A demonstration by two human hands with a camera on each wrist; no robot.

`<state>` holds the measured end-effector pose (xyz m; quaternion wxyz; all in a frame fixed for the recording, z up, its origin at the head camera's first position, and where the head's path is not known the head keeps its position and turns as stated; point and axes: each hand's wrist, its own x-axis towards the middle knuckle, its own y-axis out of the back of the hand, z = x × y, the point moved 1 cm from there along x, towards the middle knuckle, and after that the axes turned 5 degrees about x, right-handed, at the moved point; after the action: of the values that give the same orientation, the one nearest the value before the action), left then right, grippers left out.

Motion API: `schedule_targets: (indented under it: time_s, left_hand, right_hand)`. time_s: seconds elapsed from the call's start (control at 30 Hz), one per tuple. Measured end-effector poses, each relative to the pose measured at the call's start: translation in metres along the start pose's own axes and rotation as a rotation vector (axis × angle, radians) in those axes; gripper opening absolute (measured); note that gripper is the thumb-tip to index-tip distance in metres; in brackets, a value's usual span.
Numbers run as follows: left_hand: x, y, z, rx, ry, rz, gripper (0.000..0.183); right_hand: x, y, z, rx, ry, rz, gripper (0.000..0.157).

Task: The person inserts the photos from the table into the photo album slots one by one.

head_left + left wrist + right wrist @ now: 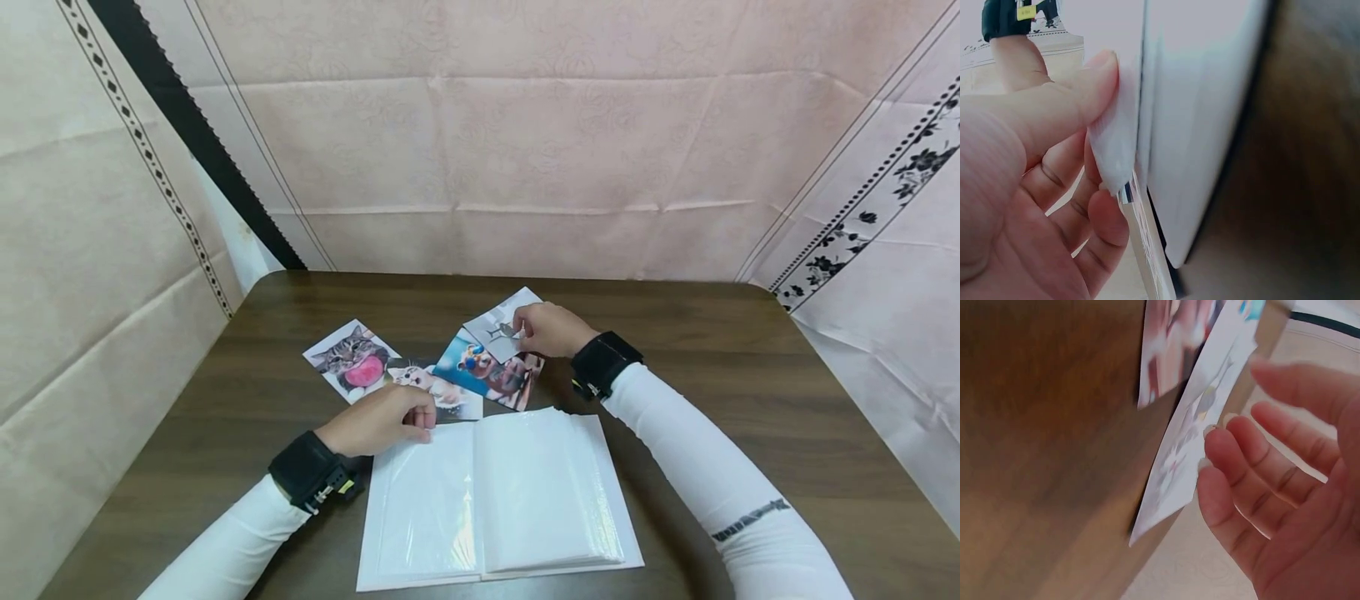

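Observation:
A photo album with clear sleeves lies spread open on the wooden table. At the top edge of its left side, my left hand pinches a page, and the left wrist view shows the thumb flat on that white page with fingers behind it. My right hand hovers over a pale photo, its fingers loosely bent. In the right wrist view the fingertips are right at that photo's surface, with the thumb apart. Beneath the pale photo, a colourful blue photo is partly covered.
Behind the album lie a photo of a tabby cat with a pink object and a white kitten photo, overlapping at their edges. Patterned cloth hangs behind the brown table. Both wrists wear black camera bands.

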<state>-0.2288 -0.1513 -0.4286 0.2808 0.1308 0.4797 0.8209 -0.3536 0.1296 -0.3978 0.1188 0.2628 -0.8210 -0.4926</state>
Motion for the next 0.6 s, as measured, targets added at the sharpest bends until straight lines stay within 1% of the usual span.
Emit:
schedule_targets:
  time_s: [0.07, 0.2, 0.3, 0.43, 0.6]
  left_hand:
    - [0.0, 0.0, 0.0, 0.003, -0.001, -0.002, 0.011]
    - [0.0, -0.001, -0.001, 0.011, -0.025, 0.003, 0.011]
    - [0.0, -0.001, -0.001, 0.02, -0.049, 0.012, 0.011]
    - [0.0, -0.001, -0.002, 0.028, -0.06, 0.018, 0.011]
    - [-0.001, 0.001, -0.001, 0.03, -0.054, 0.008, 0.012]
  right_hand:
    - [0.007, 0.0, 0.0, -0.065, -0.006, -0.029, 0.036]
    - [0.017, -0.001, -0.003, -0.216, -0.013, -0.053, 0.059]
    - [0.022, 0.001, -0.007, -0.274, -0.032, -0.061, 0.074]
    - [0.032, 0.003, -0.009, -0.303, -0.05, -0.079, 0.081]
    - [0.046, 0.006, -0.007, -0.318, -0.084, -0.113, 0.081]
